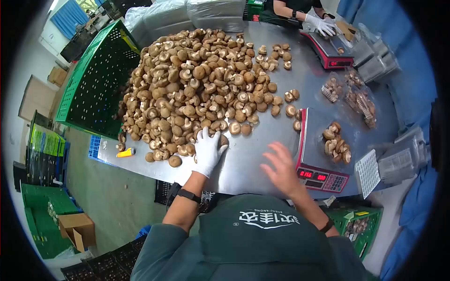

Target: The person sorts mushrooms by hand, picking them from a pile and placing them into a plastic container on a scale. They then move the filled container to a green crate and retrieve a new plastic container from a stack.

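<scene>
Gap between mushroom pile and scale

Your metal table carries a large heap of brown mushrooms. On its right rest two red scales and mushroom packs.

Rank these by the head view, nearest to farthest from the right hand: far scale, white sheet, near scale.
1. Near scale: just right of the right hand.
2. White sheet: farther right, past that scale.
3. Far scale: across the table, by another person's gloved hands.
</scene>
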A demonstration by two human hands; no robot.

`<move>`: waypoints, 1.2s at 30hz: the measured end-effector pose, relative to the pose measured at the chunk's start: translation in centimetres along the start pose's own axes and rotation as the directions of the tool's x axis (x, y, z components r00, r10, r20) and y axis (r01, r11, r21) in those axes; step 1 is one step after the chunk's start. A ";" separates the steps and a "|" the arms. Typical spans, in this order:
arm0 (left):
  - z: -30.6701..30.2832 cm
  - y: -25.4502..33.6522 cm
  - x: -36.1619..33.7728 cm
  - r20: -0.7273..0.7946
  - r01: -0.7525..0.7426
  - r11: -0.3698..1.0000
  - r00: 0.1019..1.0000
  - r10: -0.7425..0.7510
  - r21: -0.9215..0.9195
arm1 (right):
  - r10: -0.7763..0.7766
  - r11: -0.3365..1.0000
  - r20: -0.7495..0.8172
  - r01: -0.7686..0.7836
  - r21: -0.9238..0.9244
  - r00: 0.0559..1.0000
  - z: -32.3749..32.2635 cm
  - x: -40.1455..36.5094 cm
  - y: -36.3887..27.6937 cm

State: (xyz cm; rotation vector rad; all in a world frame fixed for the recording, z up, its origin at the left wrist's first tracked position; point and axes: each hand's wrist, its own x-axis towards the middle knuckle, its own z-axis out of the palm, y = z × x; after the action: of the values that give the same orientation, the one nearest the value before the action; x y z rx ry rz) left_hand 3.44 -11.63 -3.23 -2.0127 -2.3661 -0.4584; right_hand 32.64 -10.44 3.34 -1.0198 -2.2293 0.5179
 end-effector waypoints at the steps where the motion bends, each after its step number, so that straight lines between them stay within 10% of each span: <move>1: -0.4 -0.2 0.4 0.048 -0.039 0.998 0.998 0.041 -0.044 | -0.033 0.997 0.060 0.029 0.065 0.998 0.7 0.0 -0.4; 7: 0.2 -2.5 0.1 0.043 -0.230 0.966 0.971 0.236 -0.121 | -0.018 0.995 0.083 0.010 0.102 0.996 1.8 0.2 -1.6; 10: 0.2 -2.4 0.7 -0.334 -0.127 0.889 0.942 -0.031 -0.441 | 0.054 0.987 0.047 -0.061 0.150 0.997 2.0 0.0 -1.4; 12: -1.0 -0.6 1.2 0.040 0.138 0.262 0.937 -0.347 -0.955 | 0.138 0.967 0.047 -0.145 0.211 0.989 2.0 -0.2 -1.3; 14: -3.4 1.6 1.8 0.557 0.381 -0.573 0.814 -0.164 -0.726 | 0.210 0.939 0.048 -0.216 0.270 0.976 1.8 0.1 -1.6; 16: -2.1 3.0 2.0 0.605 0.473 -0.784 0.780 0.161 -0.402 | 0.210 0.923 0.002 -0.199 0.329 0.978 1.2 0.7 -2.3; 19: -2.1 6.8 1.4 0.587 0.585 -0.805 0.686 0.430 -0.095 | 0.041 0.988 -0.023 -0.037 0.147 0.999 0.1 1.2 -2.7; 21: -0.6 9.5 0.8 0.608 0.558 -0.744 0.750 0.262 -0.368 | 0.022 0.998 -0.045 -0.019 0.057 0.999 -0.3 1.2 -2.5; 27: 1.1 12.5 1.3 0.324 0.791 -0.539 0.610 0.723 -0.288 | -0.074 0.997 -0.110 0.072 -0.025 0.991 -3.1 0.2 0.3; 36: -2.5 28.7 6.4 0.421 0.689 -0.305 0.672 0.610 -0.657 | 0.027 0.995 -0.500 -0.069 -0.067 0.866 -12.8 -0.1 4.7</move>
State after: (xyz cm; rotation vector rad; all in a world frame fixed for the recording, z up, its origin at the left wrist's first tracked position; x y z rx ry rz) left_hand 29.57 -2.08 6.63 -2.7187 -2.1384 -3.7317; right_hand 43.90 -6.43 9.91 -1.1071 -1.7743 0.1515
